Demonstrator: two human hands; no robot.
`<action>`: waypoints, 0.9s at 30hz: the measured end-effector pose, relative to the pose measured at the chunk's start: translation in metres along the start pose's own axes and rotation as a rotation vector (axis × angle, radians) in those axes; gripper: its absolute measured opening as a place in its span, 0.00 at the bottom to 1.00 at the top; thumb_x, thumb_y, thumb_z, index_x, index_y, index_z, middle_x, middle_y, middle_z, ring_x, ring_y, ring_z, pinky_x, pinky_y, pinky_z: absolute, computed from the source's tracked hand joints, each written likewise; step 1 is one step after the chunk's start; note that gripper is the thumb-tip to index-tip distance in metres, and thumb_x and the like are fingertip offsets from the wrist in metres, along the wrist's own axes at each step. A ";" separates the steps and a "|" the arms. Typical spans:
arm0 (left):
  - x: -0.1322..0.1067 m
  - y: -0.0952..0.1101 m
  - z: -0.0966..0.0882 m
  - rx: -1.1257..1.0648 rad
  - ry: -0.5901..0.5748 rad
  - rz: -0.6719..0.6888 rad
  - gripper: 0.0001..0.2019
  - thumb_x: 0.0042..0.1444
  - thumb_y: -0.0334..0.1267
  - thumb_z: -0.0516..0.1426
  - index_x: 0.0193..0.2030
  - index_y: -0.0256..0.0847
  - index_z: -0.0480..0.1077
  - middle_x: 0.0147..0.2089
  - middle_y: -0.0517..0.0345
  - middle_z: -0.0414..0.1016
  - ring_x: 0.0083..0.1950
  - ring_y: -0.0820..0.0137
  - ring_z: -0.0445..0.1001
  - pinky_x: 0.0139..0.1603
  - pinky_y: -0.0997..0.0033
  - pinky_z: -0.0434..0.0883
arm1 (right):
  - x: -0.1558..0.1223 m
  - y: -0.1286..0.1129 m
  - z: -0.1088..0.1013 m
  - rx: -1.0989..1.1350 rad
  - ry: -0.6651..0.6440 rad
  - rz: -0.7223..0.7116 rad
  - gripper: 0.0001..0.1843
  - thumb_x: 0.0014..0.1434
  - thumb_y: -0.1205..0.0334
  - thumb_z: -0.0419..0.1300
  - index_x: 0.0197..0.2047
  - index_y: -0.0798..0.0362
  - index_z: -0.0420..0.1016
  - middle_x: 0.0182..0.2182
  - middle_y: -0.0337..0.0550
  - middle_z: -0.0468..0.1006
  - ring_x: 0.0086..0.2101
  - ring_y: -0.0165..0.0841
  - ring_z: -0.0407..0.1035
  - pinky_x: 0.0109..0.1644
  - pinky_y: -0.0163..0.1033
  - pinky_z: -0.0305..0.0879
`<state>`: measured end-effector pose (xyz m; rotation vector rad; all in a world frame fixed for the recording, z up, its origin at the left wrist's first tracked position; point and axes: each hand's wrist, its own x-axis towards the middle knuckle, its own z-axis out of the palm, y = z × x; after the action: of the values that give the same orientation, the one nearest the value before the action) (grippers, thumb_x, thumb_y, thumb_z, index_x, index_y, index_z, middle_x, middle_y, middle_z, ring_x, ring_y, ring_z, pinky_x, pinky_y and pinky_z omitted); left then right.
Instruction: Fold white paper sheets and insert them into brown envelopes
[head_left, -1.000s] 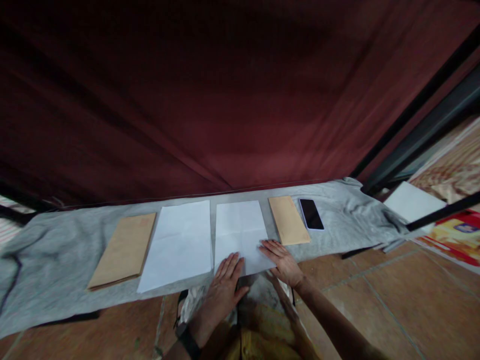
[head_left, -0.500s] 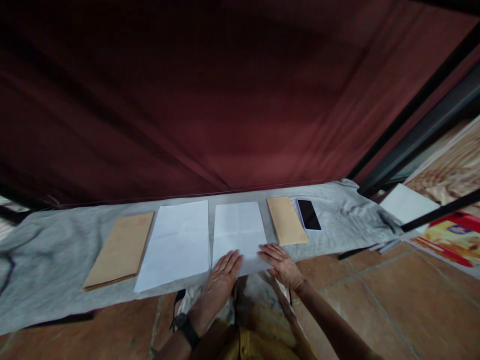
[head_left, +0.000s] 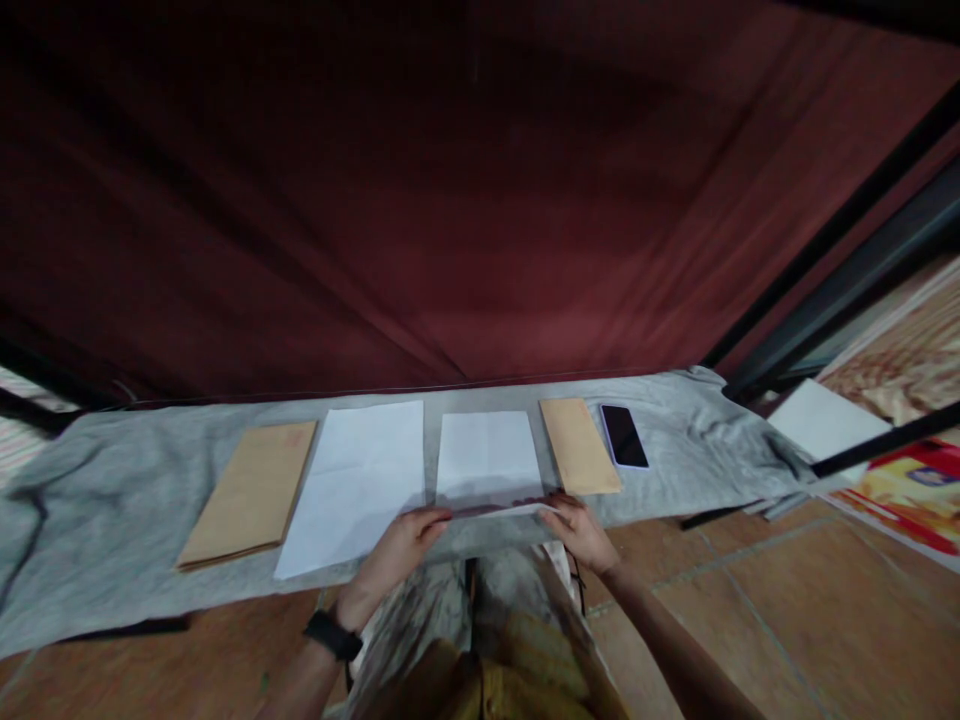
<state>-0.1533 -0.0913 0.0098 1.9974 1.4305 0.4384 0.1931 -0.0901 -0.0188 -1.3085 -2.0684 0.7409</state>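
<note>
A white sheet of paper (head_left: 489, 455) lies in front of me on the grey cloth, its near edge lifted and curled up. My left hand (head_left: 411, 537) pinches the left end of that edge between thumb and fingers. At the right end, my right hand (head_left: 577, 527) grips the same edge, thumb on the near side and fingers partly hidden behind the paper. Left of it lies a stack of larger white paper (head_left: 356, 480). A single brown envelope (head_left: 580, 447) rests just beyond my right hand.
Brown envelopes (head_left: 247, 490) are stacked at the left. A phone (head_left: 624, 437) lies right of the single envelope. The grey cloth (head_left: 697, 440) covers a narrow bench before a dark red curtain (head_left: 480, 250). A white box (head_left: 825, 425) and a red-yellow package (head_left: 915, 490) stand at the right.
Both hands lay flat on the sheet's near corners; now they grip its near edge and have raised it, bending it away from me.
</note>
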 end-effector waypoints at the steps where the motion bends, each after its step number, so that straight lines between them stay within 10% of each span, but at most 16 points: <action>1: 0.002 0.000 -0.002 -0.022 0.002 -0.022 0.18 0.64 0.43 0.50 0.47 0.41 0.79 0.50 0.49 0.83 0.51 0.59 0.80 0.56 0.60 0.73 | 0.001 -0.001 0.001 0.026 0.028 0.059 0.22 0.70 0.47 0.51 0.45 0.50 0.82 0.42 0.47 0.84 0.45 0.39 0.76 0.53 0.44 0.71; 14: 0.027 0.005 0.012 -0.326 0.360 -0.259 0.17 0.59 0.53 0.53 0.36 0.42 0.72 0.26 0.62 0.71 0.28 0.70 0.68 0.31 0.72 0.66 | 0.025 -0.010 0.027 0.631 0.228 0.299 0.23 0.60 0.40 0.60 0.40 0.53 0.75 0.35 0.42 0.78 0.37 0.35 0.72 0.43 0.39 0.71; 27: 0.035 -0.004 0.006 -0.542 0.308 -0.227 0.16 0.48 0.53 0.61 0.25 0.42 0.68 0.24 0.62 0.69 0.30 0.69 0.69 0.31 0.71 0.67 | 0.060 -0.005 0.036 0.095 0.390 0.442 0.18 0.60 0.43 0.52 0.31 0.49 0.66 0.23 0.35 0.67 0.25 0.31 0.62 0.29 0.35 0.57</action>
<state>-0.1401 -0.0593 -0.0012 1.3605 1.4973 0.9480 0.1432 -0.0422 -0.0295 -1.7231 -1.4389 0.6877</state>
